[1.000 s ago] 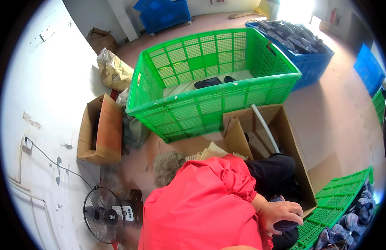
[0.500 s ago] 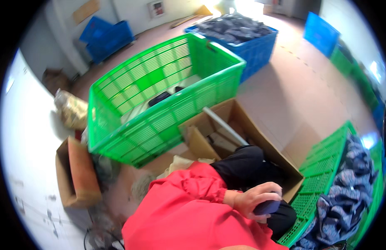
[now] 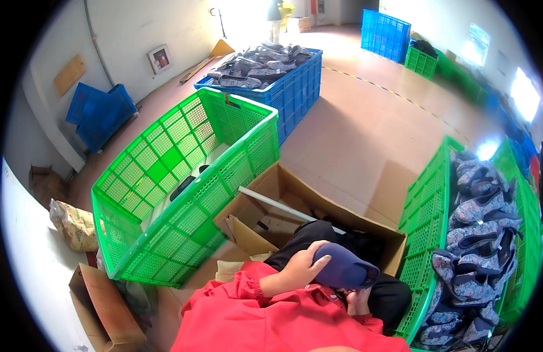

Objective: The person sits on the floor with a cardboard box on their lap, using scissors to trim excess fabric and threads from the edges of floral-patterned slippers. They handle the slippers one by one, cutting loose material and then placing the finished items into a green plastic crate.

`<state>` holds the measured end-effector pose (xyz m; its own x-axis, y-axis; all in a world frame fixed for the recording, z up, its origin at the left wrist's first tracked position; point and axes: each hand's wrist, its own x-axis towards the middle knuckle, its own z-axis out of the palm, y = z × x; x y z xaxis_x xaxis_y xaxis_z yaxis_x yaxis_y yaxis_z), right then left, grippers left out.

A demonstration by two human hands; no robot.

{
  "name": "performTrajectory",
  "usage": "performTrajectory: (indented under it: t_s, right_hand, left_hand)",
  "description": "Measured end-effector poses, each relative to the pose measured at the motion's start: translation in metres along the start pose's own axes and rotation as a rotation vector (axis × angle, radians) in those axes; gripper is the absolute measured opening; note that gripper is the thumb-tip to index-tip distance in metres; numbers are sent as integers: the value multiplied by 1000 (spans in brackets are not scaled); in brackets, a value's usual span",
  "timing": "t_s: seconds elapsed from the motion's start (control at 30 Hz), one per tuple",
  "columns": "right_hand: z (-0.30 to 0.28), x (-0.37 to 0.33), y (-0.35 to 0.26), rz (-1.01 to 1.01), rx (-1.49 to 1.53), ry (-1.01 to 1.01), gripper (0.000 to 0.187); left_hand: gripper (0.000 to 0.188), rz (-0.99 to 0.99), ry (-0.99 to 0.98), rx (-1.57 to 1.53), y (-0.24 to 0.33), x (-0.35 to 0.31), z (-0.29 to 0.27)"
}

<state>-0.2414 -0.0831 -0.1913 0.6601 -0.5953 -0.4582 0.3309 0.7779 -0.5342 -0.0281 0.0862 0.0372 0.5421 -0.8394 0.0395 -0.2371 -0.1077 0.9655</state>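
Note:
My left hand (image 3: pixel 304 267) is closed on a dark navy shoe (image 3: pixel 345 265), its fingers and thumb gripping one end. The shoe is tilted over my lap, with its opening toward the right. Just beneath that opening end, my right hand (image 3: pixel 358 301) grips the shoe's lower edge; part of its fingers is hidden. Close to my right side, a green crate (image 3: pixel 423 205) holds several patterned blue-grey shoes (image 3: pixel 479 246) stacked in rows. An open cardboard box (image 3: pixel 394 234) stands in front of my knees, with a pale bar (image 3: pixel 283 205) lying across it.
A large green crate (image 3: pixel 166 252) with a few dark items (image 3: pixel 182 186) inside stands front left. Behind it is a blue crate (image 3: pixel 298 88) heaped with grey shoes. Another cardboard box (image 3: pixel 110 299) and a plastic bag (image 3: pixel 72 226) sit along the left wall. More crates line the right wall.
My view has swung to the right and the crates appear further left. The shoe has turned to show more of itself, and my right hand has come into view at it.

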Motion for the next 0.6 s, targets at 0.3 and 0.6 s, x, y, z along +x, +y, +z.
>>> performTrajectory:
  t_s: [0.3,0.6]
  right_hand:
    - [58,-15,-11,109,-60,98,43]
    - [66,-3,4,220,-153,295,38]
  left_hand:
    - [41,-225,-390,253,-16,-10,-54]
    - [43,-199,324,-567,-3,-34,-131]
